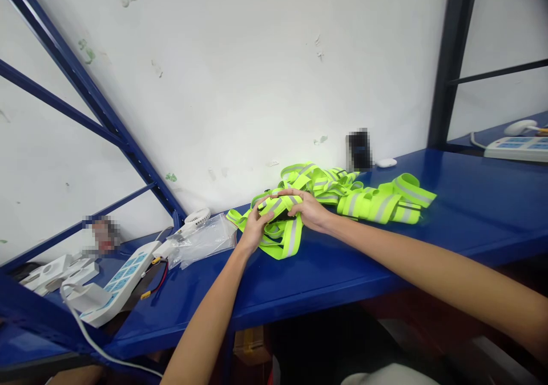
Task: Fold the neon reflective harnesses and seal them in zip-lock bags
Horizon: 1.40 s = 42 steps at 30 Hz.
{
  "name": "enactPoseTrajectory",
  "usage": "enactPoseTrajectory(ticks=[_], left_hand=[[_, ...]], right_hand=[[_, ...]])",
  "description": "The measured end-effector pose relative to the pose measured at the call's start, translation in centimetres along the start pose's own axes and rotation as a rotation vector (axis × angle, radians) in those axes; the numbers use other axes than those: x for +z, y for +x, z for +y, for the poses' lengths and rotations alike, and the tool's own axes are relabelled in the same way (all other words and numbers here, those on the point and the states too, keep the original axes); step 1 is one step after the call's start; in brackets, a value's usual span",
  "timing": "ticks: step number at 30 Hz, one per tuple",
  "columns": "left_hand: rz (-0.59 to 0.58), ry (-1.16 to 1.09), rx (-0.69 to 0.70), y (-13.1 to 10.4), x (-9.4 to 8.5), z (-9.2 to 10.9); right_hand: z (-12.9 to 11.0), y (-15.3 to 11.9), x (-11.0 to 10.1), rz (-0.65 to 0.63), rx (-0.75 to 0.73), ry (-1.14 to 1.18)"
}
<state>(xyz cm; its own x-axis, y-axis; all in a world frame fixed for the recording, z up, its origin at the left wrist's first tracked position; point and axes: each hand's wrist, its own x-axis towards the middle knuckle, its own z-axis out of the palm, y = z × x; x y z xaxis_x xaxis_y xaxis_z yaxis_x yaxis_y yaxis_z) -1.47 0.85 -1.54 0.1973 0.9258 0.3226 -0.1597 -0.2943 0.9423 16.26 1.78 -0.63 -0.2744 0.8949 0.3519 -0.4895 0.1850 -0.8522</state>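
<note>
My left hand [256,225] and my right hand [309,209] both grip a folded neon-yellow reflective strap [280,204] with a grey stripe. Loops of the strap hang below my fingers onto the blue table. Right behind my hands lies a tangled pile of similar straps [321,181]. To the right of my right hand sits a flatter bundle of straps [381,205] with a dark-edged buckle or clip, one loop sticking out to the right.
On the blue table [299,294], clear plastic bags [205,241], a small white fan [197,217], a red-black cable [161,279] and a power strip [122,282] lie left. A blurred dark object [359,150] and a white item [386,162] are at the back right.
</note>
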Motion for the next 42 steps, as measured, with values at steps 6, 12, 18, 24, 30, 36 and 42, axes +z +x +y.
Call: enactPoseTrajectory(ticks=[6, 12, 18, 24, 30, 36, 42], left_hand=[[-0.118, 0.017, -0.020, -0.5, -0.8, -0.3], [-0.195, -0.124, -0.077, -0.6, -1.1, 0.1], [-0.130, -0.117, -0.033, -0.5, -0.8, 0.8], [-0.041, 0.011, 0.097, -0.6, -1.0, 1.7], [-0.082, 0.086, 0.163, -0.6, -0.8, 2.3], [-0.065, 0.242, 0.264, -0.4, -0.5, 2.2], [0.135, 0.425, 0.359, -0.1, -1.0, 1.4]], right_hand=[[-0.3, -0.2, -0.3, -0.114, -0.125, -0.273], [-0.4, -1.0, -0.1, -0.289, -0.429, -0.612], [-0.2, -1.5, -0.5, -0.342, -0.568, -0.743], [-1.1, -0.9, -0.4, -0.258, -0.201, -0.478], [-1.2, -0.1, -1.1, -0.226, 0.226, -0.130], [-0.8, 0.3, -1.2, -0.185, 0.118, 0.027], [-1.5, -0.2, -0.9, -0.144, 0.044, -0.054]])
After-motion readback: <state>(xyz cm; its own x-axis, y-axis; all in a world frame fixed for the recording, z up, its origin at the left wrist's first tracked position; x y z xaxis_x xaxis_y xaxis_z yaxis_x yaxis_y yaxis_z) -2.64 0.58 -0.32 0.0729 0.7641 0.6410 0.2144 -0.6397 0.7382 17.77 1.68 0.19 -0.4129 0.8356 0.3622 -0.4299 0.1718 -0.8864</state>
